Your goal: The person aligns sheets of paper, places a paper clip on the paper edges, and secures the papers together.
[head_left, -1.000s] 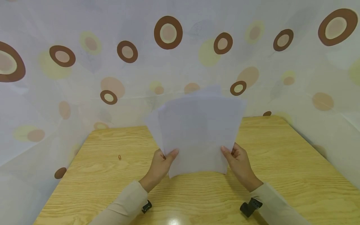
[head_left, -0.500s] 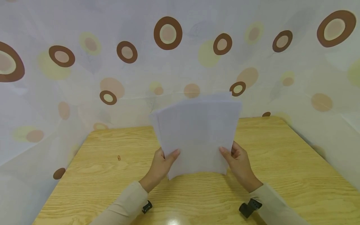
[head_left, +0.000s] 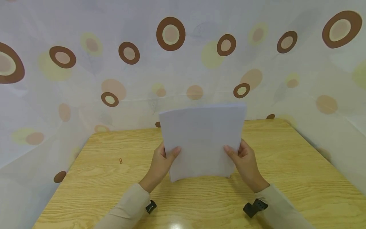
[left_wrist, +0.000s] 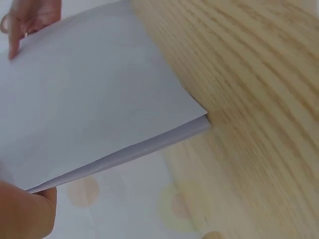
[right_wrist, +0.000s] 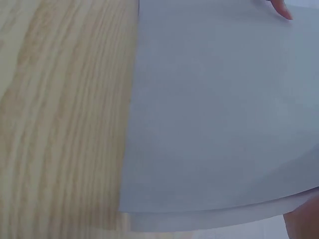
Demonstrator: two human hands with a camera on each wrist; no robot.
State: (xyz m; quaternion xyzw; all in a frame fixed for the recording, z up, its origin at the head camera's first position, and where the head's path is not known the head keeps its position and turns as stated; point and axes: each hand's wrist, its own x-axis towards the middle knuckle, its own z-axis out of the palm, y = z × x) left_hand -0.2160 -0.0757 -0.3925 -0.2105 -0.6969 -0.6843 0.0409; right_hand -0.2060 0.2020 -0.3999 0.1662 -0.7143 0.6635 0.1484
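Observation:
A stack of white paper sheets (head_left: 203,140) stands nearly upright over the middle of the table, its lower edge at the tabletop. My left hand (head_left: 160,163) grips the left side, thumb on the near face and fingers behind. On the opposite side my right hand (head_left: 246,162) pinches the stack the same way. In the left wrist view the side edge of the paper (left_wrist: 94,94) shows several layers slightly apart. The right wrist view has an under sheet jutting a little past the top sheet (right_wrist: 214,109). The fingers behind the stack are mostly hidden.
A small orange-red paper clip (head_left: 120,161) lies on the wooden table (head_left: 114,184), left of the stack. Behind and at both sides hangs a pale sheet (head_left: 183,73) with brown, yellow and peach circles. Dark straps (head_left: 255,208) sit at both wrists.
The fanned sheets have drawn together into a neater stack. Sheets that stuck out at the upper left and top are now nearly in line. Both hands have shifted slightly upward and kept hold.

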